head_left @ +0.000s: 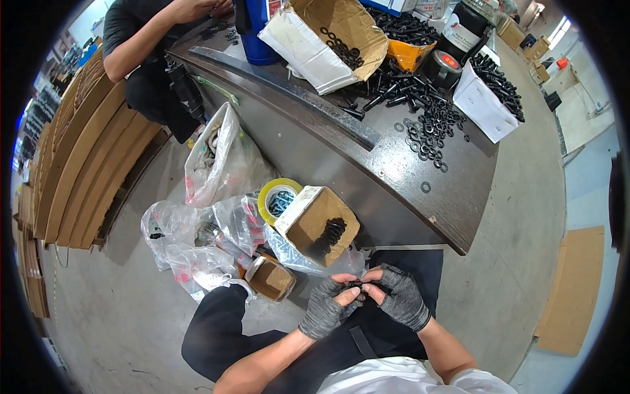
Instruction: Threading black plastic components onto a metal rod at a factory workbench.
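My left hand [326, 307] and right hand [401, 301] pinch a small dark part [356, 285] above my lap [394, 338], near the cardboard box [310, 222]; I'm apparently working it by fingertip, and the next move calls for steadiness.

Bright light falling across the table [459, 180], white strip [560, 31] glaring to its right, stacked cardboard [85, 171] bowing to its left

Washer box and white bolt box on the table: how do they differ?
The washer box looks wider; the white bolt box narrower. The washer box holds black washers, brown walls showing; the white bolt box is heaped with black bolts. Both are open and white outside.
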`<state>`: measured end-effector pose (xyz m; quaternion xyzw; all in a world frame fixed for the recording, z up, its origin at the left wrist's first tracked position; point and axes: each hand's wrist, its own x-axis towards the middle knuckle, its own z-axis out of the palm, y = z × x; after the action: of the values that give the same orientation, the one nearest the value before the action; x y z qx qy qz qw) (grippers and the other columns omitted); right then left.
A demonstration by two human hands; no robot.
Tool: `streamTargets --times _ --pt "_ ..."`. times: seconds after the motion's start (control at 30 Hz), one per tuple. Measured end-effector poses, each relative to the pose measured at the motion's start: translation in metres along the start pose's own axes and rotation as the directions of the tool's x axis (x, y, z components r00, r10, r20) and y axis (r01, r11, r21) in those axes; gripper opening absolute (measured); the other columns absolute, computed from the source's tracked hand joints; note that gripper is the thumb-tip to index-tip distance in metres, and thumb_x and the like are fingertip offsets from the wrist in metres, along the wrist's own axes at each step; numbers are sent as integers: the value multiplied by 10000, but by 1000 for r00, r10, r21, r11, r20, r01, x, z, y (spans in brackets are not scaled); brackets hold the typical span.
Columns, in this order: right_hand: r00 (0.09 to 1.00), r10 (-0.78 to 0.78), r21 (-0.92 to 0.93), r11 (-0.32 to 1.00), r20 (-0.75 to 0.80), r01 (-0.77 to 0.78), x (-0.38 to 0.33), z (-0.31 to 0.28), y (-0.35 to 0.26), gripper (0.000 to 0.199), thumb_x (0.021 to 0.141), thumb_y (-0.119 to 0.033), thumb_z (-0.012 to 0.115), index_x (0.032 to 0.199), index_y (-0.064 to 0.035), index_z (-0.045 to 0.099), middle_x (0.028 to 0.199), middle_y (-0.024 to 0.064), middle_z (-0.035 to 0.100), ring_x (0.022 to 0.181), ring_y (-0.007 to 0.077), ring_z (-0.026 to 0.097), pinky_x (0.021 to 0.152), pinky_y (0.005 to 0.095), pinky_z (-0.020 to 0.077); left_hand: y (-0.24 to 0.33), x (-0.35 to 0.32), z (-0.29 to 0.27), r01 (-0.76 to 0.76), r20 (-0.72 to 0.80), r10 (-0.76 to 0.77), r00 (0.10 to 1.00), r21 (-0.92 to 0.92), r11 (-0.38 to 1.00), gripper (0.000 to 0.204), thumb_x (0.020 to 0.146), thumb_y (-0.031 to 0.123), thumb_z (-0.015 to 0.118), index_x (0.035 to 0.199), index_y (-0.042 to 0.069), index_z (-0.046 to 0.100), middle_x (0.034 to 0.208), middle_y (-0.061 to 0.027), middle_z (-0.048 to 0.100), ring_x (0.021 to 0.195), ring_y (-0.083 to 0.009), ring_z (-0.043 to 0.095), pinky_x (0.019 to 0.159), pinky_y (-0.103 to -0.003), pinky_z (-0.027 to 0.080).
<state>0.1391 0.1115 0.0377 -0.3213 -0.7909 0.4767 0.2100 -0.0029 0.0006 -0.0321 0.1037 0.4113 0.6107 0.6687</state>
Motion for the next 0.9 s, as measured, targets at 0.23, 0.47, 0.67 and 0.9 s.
streamTargets --times 0.23,0.47,0.67,0.9 --pt "961 -263 -193 942 84 275 58 6 21 173 823 -17 683 993 -28 655 953 146 660 855 303 664 756 365 539 4 -1 -20 59 -208 -92 974 -162 985 477 924 133 646 1317 -27 429 1228 -170 591 1110 -270 602 981 -392 496" --pt "756 -505 -381 658 417 650 110 63 71 367 804 -226 670 1103 -16 632 1134 140 630 1000 297 642 863 390 528 3 14 -25 15 -242 -92 966 -302 953 368 917 140 650 1204 -18 481 1176 -161 605 1115 -277 603 1004 -405 487" --pt "710 -427 -303 692 560 655 113 73 80 408 790 -240 677 1118 -3 626 1143 160 631 1054 305 622 917 389 505 14 15 -23 57 -193 -119 974 -302 952 349 910 157 655 1172 -25 513 1137 -136 612 1055 -245 613 985 -375 491" --pt "838 -304 -100 917 453 386 110 60 70 377 771 -69 641 1142 -14 617 1161 167 630 1083 337 614 921 407 503 14 16 -27 79 -201 -147 968 -313 946 337 901 125 663 1163 -29 517 1140 -132 615 1055 -237 617 977 -381 496"
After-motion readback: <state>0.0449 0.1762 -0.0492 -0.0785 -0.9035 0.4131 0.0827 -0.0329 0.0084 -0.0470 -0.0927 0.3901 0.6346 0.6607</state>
